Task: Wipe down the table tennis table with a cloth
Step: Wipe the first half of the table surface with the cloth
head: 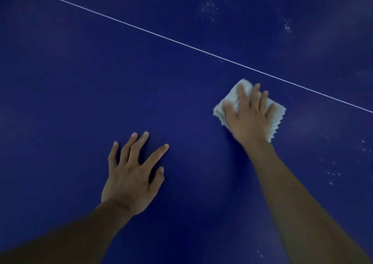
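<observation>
Right hand (249,114) pressed flat on a folded white cloth (277,118), fingers spread over it, palm pinning it to the blue table (80,82); not a closed grasp, just a flat press. Cloth sits just below the thin white line (181,43) that crosses the surface diagonally; its fringed edge sticks out on the right side of the hand. Left hand (131,175) open and empty, fingers splayed, resting on the table well apart from the cloth; looks like bracing.

Pale specks (333,173) show to the right of the cloth, more specks top right beyond the line; so wiping looks only partly done.

Risks, as judgement: flat press with no pinch means the cloth could slip out or bunch under the palm on a quick stroke; a loose fold could open and smear dust rather than lift it; the far specks call for a long reach, so pressure may go light and leave patches; the bracing hand may leave prints on the surface.
</observation>
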